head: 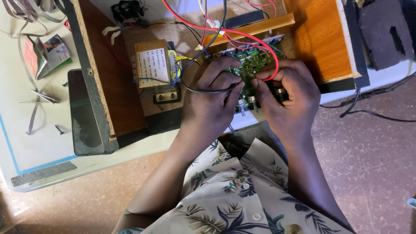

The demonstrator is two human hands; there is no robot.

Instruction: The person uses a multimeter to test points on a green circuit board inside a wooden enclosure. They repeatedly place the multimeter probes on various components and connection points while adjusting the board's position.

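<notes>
We see a green circuit board (253,65) with small components and silver knob shafts along its near edge, lying flat in a wooden cabinet, red wire (260,41) looping at its 12 o'clock.

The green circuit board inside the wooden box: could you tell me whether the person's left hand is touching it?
Touching. The head view shows the left hand with its fingertips pressed onto the green circuit board, opposite the right hand, with no gap visible.
</notes>
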